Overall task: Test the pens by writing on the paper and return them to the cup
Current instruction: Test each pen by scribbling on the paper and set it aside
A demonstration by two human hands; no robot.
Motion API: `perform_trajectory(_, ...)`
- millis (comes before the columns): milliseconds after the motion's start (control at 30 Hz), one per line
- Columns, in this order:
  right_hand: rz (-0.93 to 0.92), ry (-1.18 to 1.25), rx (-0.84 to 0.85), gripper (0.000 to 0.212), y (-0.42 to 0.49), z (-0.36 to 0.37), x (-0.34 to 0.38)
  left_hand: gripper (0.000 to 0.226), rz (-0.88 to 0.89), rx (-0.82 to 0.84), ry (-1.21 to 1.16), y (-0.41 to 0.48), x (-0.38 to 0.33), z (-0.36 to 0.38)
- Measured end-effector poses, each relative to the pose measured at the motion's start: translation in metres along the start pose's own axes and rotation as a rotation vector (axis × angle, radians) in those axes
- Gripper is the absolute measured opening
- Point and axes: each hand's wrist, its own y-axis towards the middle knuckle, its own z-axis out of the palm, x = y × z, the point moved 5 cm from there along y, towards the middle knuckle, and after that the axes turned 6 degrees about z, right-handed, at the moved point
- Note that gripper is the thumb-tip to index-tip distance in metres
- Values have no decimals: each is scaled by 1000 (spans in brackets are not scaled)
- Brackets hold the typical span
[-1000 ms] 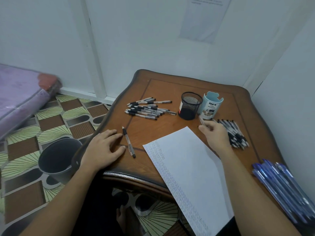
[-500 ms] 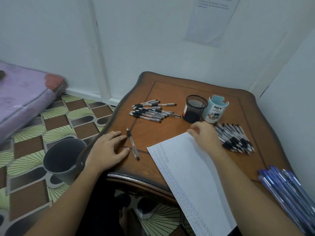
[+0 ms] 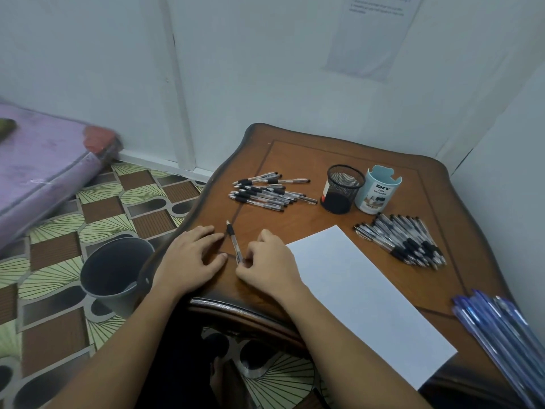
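Fingers (image 3: 254, 250) of the right hand (image 3: 268, 264) curl round the near end of a single pen (image 3: 233, 242), pinching it just left of the paper (image 3: 362, 293). The pen points away from the person, its tip toward the wall; it looks to lie on the wood, though the blur makes it hard to say whether it is lifted at all. The left hand (image 3: 191, 258) rests flat on the table (image 3: 309, 156), further left of the paper, fingers straight and holding nothing, a fingertip just beside the pen's dark grip.

Beyond the paper's far corner stands a black mesh cup (image 3: 342, 188), touching or nearly touching a pale blue cup (image 3: 378, 188) on its right. A loose heap of pens (image 3: 271, 191) lies beyond the paper to the left, and a second heap (image 3: 404, 239) lies just right of the paper's far edge. Blue pens (image 3: 498, 323) lie near the paper's right side, at the table's near corner. Well left of the paper, on the patterned floor, stands a grey bucket (image 3: 115, 270).
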Motion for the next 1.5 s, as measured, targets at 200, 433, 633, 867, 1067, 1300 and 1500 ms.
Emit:
perform_trajectory(200, 156, 52, 16, 22, 2, 10, 0, 74, -1, -5, -10, -1, -1, -1)
perform_trajectory(433, 326, 210, -67, 17, 9, -10, -25, 74, 8, 3, -15, -2, -1, -1)
perform_trajectory(633, 440, 899, -258, 10, 11, -58, -85, 76, 6, -7, -13, -1, -2, -2)
perform_trajectory(867, 514, 1580, -533, 13, 2, -89, -129, 74, 11, -11, -11, -1, -3, -3)
perform_trajectory(1067, 563, 1540, -482, 20, -6, -83, -127, 74, 5, -6, -12, -1, -2, -2)
perform_trajectory(1300, 498, 1314, -300, 18, -12, -76, -116, 75, -2, -2, -16, -1, -4, -4)
perform_trajectory(1500, 421, 1488, -285, 28, -11, -76, -119, 76, 0, 2, -9, -1, -5, -4)
